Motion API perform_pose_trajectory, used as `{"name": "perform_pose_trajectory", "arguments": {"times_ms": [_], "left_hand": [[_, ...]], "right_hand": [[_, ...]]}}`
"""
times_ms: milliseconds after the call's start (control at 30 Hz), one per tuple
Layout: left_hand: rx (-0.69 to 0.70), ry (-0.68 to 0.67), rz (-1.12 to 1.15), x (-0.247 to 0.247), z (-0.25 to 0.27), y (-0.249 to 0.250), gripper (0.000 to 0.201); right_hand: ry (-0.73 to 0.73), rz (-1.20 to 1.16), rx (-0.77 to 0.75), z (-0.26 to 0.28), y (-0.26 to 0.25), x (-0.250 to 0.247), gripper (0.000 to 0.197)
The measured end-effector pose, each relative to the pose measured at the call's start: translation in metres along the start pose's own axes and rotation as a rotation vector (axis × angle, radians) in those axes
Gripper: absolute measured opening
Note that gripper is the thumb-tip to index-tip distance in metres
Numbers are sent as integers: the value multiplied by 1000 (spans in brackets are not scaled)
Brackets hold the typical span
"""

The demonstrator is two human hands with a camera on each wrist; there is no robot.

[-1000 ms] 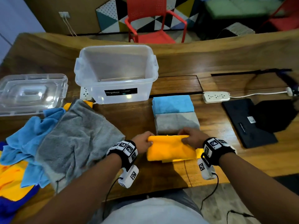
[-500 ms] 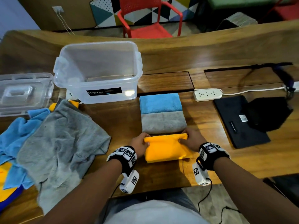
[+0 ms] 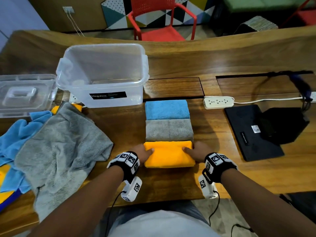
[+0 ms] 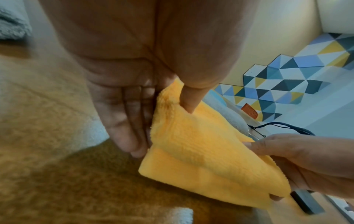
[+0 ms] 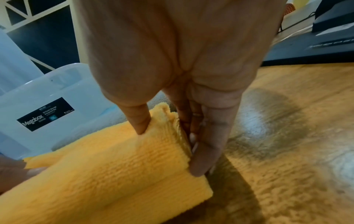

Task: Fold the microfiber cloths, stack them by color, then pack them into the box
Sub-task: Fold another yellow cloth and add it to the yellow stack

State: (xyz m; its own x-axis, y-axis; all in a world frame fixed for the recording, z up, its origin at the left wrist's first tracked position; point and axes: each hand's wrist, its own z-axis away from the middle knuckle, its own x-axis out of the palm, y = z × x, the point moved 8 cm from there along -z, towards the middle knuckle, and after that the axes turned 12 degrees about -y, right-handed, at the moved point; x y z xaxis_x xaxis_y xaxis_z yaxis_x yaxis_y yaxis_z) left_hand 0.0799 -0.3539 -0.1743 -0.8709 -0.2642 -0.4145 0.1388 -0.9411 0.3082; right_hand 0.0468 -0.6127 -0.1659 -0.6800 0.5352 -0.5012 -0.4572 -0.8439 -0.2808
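A folded yellow cloth (image 3: 168, 154) lies on the wooden table (image 3: 222, 168), just in front of a folded grey cloth (image 3: 169, 130) and a folded blue cloth (image 3: 167, 109). My left hand (image 3: 142, 152) pinches the yellow cloth's (image 4: 201, 145) left end, thumb on top and fingers at the edge. My right hand (image 3: 196, 152) pinches its right end (image 5: 134, 166) the same way. The clear plastic box (image 3: 104, 72) stands open and empty behind and to the left. A pile of unfolded cloths, grey (image 3: 63, 142) over blue (image 3: 18, 130), sits at the left.
The box's clear lid (image 3: 25, 94) lies at the far left. A white power strip (image 3: 218, 102) and a black flat case (image 3: 253, 132) are on the right. A red chair (image 3: 162, 19) stands beyond the table.
The yellow cloth has been squared up and slid against the grey folded cloth. Both hands have shifted from its far edge to its two ends. The view has turned left.
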Motion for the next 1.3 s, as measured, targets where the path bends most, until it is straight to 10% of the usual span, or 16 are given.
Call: {"name": "perform_pose_trajectory", "arguments": {"times_ms": [933, 1300], "left_hand": [[-53, 5, -314, -5, 18, 33, 43], [-78, 138, -289, -44, 45, -5, 41]], "right_hand": [[-115, 166, 88, 8, -6, -3, 59], [80, 352, 85, 34, -66, -37, 46]]}}
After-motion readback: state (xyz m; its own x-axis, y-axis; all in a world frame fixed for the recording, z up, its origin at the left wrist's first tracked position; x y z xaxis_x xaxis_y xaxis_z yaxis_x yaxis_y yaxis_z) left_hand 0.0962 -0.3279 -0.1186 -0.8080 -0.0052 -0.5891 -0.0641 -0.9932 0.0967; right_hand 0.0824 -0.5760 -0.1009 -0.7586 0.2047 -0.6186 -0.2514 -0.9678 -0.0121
